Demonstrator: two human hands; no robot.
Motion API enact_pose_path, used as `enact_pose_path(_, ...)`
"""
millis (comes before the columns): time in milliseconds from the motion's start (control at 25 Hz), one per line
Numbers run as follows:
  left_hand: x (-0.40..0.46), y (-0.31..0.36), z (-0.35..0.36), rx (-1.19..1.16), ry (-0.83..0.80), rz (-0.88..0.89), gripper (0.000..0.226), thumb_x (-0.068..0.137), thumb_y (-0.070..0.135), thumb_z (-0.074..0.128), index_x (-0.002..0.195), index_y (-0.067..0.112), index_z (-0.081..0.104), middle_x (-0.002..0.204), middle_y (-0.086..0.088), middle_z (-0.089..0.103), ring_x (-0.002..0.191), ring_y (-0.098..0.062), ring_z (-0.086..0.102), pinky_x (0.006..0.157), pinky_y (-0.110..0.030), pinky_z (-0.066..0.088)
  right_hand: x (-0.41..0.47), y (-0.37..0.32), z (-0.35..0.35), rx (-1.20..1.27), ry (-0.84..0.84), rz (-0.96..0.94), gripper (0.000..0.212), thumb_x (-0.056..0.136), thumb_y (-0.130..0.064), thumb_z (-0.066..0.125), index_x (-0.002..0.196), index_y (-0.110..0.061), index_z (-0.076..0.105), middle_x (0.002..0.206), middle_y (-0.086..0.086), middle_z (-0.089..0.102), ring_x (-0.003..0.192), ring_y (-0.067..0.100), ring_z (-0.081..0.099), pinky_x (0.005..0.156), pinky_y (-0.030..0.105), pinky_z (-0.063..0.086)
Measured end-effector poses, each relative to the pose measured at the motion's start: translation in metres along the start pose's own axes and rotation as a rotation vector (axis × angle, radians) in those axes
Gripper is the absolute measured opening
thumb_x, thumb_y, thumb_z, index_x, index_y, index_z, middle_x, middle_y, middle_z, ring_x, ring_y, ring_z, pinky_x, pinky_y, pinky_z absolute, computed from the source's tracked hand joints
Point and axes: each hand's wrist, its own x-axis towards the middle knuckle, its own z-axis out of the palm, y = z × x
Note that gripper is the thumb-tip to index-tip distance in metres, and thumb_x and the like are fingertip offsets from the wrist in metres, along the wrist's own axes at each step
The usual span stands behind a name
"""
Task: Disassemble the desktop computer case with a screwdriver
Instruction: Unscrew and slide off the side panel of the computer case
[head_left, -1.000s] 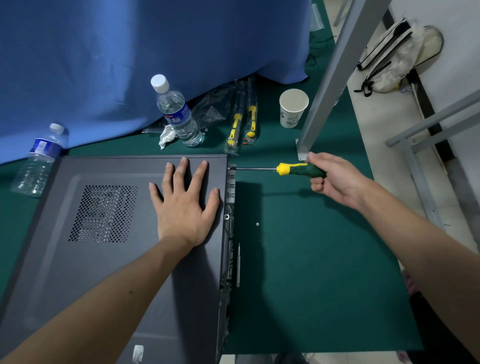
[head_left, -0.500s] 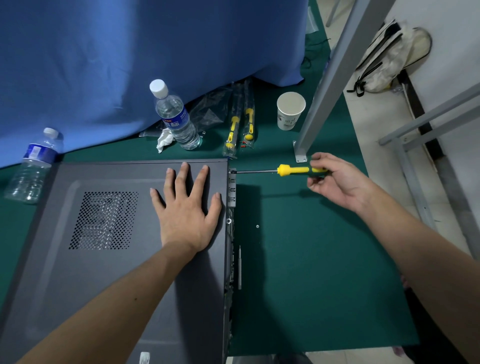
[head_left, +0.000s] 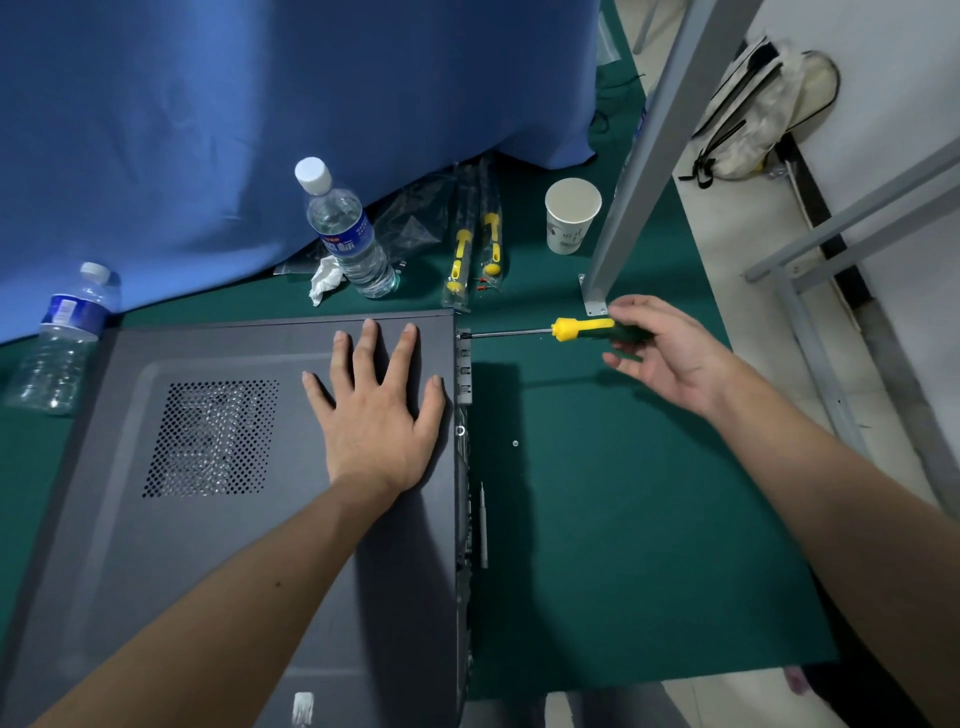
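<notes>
Left hand (head_left: 376, 415) lies flat, palm down, fingers spread and straight, pressing on the grey side panel of the computer case (head_left: 218, 519); forearm comes in from bottom left. Nothing held in that grip, just resting on the panel near its far right corner. Right hand (head_left: 670, 353) reaches in from the right, palm turned toward the case, fingers loosely curled. Its grip pinches the green end of the screwdriver (head_left: 576, 329) handle between thumb and upper fingers; lower fingers are spread loose below it. Screwdriver lies level, shaft pointing left, tip touching the case's rear edge at the top corner, yellow collar just clear of the hand. Case lies on its side on the green tabletop (head_left: 623, 519), vent grille facing up. A small loose screw (head_left: 515, 443) sits on the tabletop just right of the case. Behind: water bottle (head_left: 345, 231), paper cup (head_left: 570, 214), two packaged screwdrivers (head_left: 475, 244), second bottle (head_left: 65, 338) far left.
</notes>
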Motion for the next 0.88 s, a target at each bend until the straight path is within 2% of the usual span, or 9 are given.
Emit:
enact_pose_path(120, 0.000, 0.002, -0.002, -0.003, -0.011, 0.006, 0.064, 0.093, 0.063, 0.019, 0.153, 0.041, 0.021, 0.163, -0.004, 0.015, 0.150, -0.028, 0.001, 0.116, -0.063, 0.001, -0.002, 0.000, -0.001, -0.223, -0.005, 0.037, 0.025, 0.097, -0.041, 0.057, 0.099, -0.016, 0.061, 0.083, 0.002, 0.045, 0.057, 0.013, 0.040, 0.053, 0.024, 0.044)
enact_pose_path(240, 0.000, 0.002, -0.007, -0.010, -0.034, 0.004, 0.064, 0.092, 0.061, 0.022, 0.152, 0.040, 0.024, 0.162, -0.004, 0.016, 0.150, -0.029, 0.001, 0.116, -0.063, 0.001, -0.004, -0.001, 0.001, -0.088, -0.006, -0.043, 0.005, 0.095, -0.013, 0.061, 0.098, -0.016, 0.061, 0.086, 0.003, 0.051, 0.065, 0.014, 0.047, 0.060, 0.024, 0.046)
enact_pose_path(320, 0.004, 0.006, -0.011, -0.038, -0.033, -0.021, 0.062, 0.090, 0.060, 0.029, 0.148, 0.039, 0.033, 0.158, -0.007, 0.023, 0.148, -0.031, 0.009, 0.116, -0.063, 0.003, -0.003, -0.002, -0.003, 0.048, -0.047, -0.051, 0.022, 0.090, 0.002, 0.060, 0.099, -0.018, 0.060, 0.094, 0.006, 0.059, 0.081, 0.017, 0.058, 0.075, 0.027, 0.051)
enact_pose_path(360, 0.008, 0.009, -0.014, -0.078, -0.016, -0.045, 0.059, 0.088, 0.059, 0.035, 0.144, 0.037, 0.039, 0.153, -0.008, 0.030, 0.145, -0.031, 0.016, 0.116, -0.063, 0.006, -0.004, -0.002, -0.003, 0.033, -0.064, -0.048, 0.020, 0.090, 0.000, 0.061, 0.098, -0.019, 0.060, 0.096, 0.006, 0.061, 0.085, 0.018, 0.061, 0.079, 0.029, 0.053)
enact_pose_path(440, 0.022, 0.016, -0.021, -0.203, 0.014, -0.048, 0.054, 0.087, 0.055, 0.050, 0.137, 0.036, 0.046, 0.140, -0.007, 0.038, 0.135, -0.028, 0.029, 0.116, -0.061, 0.010, -0.007, -0.004, -0.003, -0.087, -0.063, -0.004, 0.005, 0.095, -0.024, 0.061, 0.095, -0.020, 0.059, 0.088, 0.004, 0.060, 0.071, 0.018, 0.059, 0.071, 0.030, 0.054)
enact_pose_path(520, 0.038, 0.024, -0.026, -0.260, -0.005, 0.067, 0.054, 0.085, 0.045, 0.064, 0.136, 0.036, 0.049, 0.136, -0.005, 0.038, 0.133, -0.024, 0.032, 0.117, -0.061, 0.011, -0.006, -0.003, -0.005, -0.162, -0.043, 0.025, 0.017, 0.099, -0.034, 0.056, 0.094, -0.018, 0.058, 0.079, 0.003, 0.052, 0.055, 0.014, 0.043, 0.057, 0.026, 0.045)
enact_pose_path(600, 0.053, 0.031, -0.026, -0.258, -0.050, 0.163, 0.046, 0.082, 0.035, 0.070, 0.127, 0.033, 0.057, 0.136, -0.005, 0.039, 0.134, -0.024, 0.033, 0.118, -0.060, 0.008, -0.002, -0.004, -0.005, -0.122, -0.048, -0.011, 0.006, 0.099, -0.021, 0.056, 0.094, -0.019, 0.057, 0.080, 0.002, 0.049, 0.056, 0.013, 0.040, 0.056, 0.025, 0.041)
enact_pose_path(760, 0.059, 0.034, -0.014, -0.281, -0.005, 0.208, 0.019, 0.081, 0.025, 0.067, 0.100, 0.022, 0.066, 0.120, -0.003, 0.049, 0.120, -0.022, 0.046, 0.119, -0.057, 0.001, 0.003, -0.004, -0.010, 0.033, -0.101, -0.039, 0.023, 0.091, 0.001, 0.053, 0.097, -0.020, 0.062, 0.085, 0.003, 0.058, 0.077, 0.015, 0.056, 0.075, 0.030, 0.050)
enact_pose_path(880, 0.060, 0.032, -0.005, -0.267, 0.057, 0.264, 0.014, 0.081, 0.024, 0.065, 0.094, 0.020, 0.066, 0.110, -0.002, 0.051, 0.109, -0.021, 0.049, 0.118, -0.057, 0.001, 0.006, -0.003, -0.011, -0.040, -0.119, -0.037, 0.008, 0.096, -0.014, 0.056, 0.096, -0.020, 0.061, 0.089, 0.002, 0.057, 0.077, 0.016, 0.057, 0.075, 0.032, 0.053)
